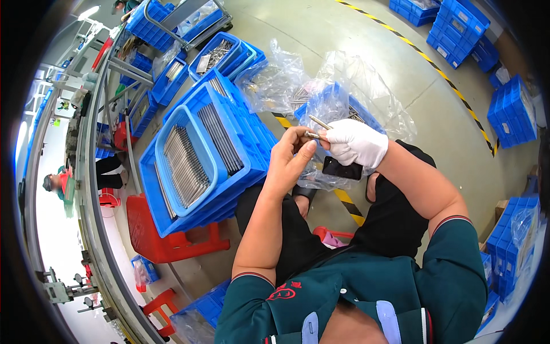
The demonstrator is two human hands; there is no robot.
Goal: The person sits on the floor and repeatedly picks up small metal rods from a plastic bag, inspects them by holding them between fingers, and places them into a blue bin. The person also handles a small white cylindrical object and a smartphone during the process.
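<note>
Above my lap, both hands meet fingertip to fingertip. My bare left hand (291,157) is closed, thumb and fingers pinching the end of a short metal pin (313,136). My right hand (356,143), in a white glove, is closed around a slim metal rod (319,122) that sticks out toward the upper left, close to the pin. Its fingers hide the far ends of both pieces. Under the gloved hand is a black, flat-sided object (342,168) whose kind I cannot make out.
Left of me, a light-blue tray (215,172) of metal rods rests on blue crates (252,150) over a red stool (152,229). Ahead stands a blue bin (366,109) with plastic film (375,80) and metal parts. Other crates (511,109) are stacked at right.
</note>
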